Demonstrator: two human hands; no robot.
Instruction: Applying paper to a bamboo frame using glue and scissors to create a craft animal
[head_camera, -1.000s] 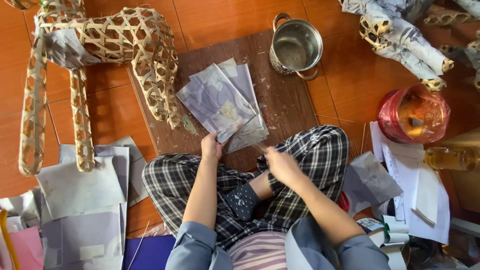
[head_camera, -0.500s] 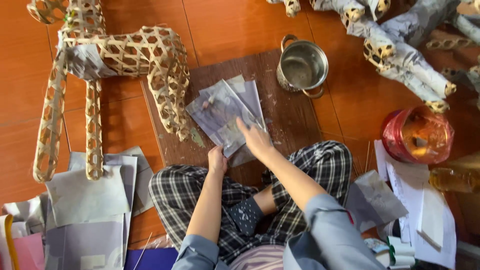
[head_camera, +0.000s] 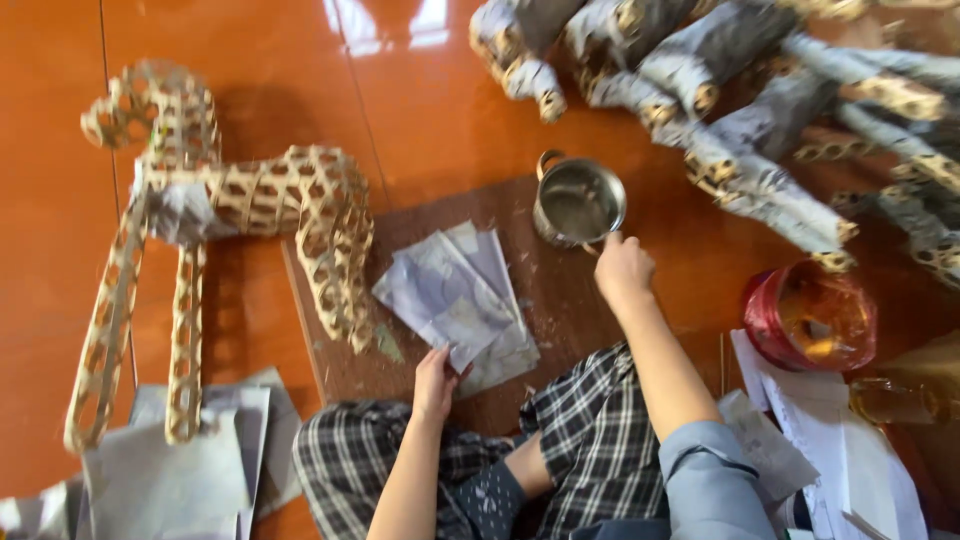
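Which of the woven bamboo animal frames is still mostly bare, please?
The woven frame lying left of the wooden board; those at top right are already wrapped in grey paper.

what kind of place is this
Probably a home craft workshop, worked on the floor: a woven bamboo animal frame, a stack of paper sheets on a wooden board, and paper-covered frames piled nearby.

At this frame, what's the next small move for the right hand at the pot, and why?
Probably dip into the metal pot and draw back to the paper stack. The right hand is at the pot's rim holding what looks like a thin stick or brush, though it is too small to tell, while the left hand steadies the sheets on the board.
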